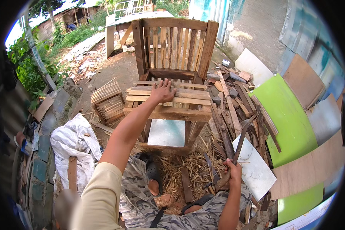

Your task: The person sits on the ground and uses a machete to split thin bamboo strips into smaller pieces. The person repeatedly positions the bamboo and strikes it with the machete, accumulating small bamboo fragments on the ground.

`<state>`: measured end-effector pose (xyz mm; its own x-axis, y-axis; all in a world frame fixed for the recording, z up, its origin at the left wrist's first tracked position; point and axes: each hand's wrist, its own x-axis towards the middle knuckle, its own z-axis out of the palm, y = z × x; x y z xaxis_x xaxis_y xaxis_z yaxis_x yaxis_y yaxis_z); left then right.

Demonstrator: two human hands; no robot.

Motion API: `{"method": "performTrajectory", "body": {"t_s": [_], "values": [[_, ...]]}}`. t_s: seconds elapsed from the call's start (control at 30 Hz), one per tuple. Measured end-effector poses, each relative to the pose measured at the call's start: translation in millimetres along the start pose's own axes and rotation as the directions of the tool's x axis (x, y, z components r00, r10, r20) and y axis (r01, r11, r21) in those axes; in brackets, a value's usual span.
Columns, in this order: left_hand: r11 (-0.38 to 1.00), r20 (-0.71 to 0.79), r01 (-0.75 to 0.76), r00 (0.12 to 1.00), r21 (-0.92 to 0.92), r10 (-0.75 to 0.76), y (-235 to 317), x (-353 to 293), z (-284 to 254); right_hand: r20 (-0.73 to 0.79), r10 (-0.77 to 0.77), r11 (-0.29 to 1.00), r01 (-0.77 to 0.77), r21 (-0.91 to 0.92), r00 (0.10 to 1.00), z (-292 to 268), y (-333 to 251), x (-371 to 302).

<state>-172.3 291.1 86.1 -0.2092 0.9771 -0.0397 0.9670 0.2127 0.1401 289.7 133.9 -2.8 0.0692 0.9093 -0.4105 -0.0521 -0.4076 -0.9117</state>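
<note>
A wooden chair (172, 113) with a slatted back stands in front of me. My left hand (163, 91) lies on the loose-looking wooden slats (189, 93) across its seat, fingers spread. At the lower right, my right hand (234, 171) is closed round the curved handle of a machete (241, 143). Its dark blade points up and away from me, apart from the chair. A pale flat sheet (167, 133) shows low inside the chair's frame.
A heap of scrap wood (234, 103) lies to the right, beside green panels (283, 115) leaning by the wall. On the left are a small slatted wooden piece (107, 100) and a white sack (74, 138). Wood shavings (180, 165) cover the ground between my feet.
</note>
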Motion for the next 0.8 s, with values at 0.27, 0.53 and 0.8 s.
{"method": "performTrajectory", "body": {"t_s": [0.27, 0.53, 0.8], "values": [[0.999, -0.015, 0.010, 1.000, -0.036, -0.010, 6, -9, -5, 0.029, -0.013, 1.000, 0.013, -0.001, 1.000, 7, 0, -2], [1.000, -0.041, -0.005, 0.999, -0.030, 0.004, 6, -11, -5, 0.007, 0.039, 0.999, -0.039, 0.018, 0.999, 13, -8, -4], [1.000, 0.009, 0.003, 1.000, -0.019, -0.003, 10, -8, -9, 0.018, 0.014, 0.999, -0.014, -0.030, 1.000, 12, -5, -4]]}}
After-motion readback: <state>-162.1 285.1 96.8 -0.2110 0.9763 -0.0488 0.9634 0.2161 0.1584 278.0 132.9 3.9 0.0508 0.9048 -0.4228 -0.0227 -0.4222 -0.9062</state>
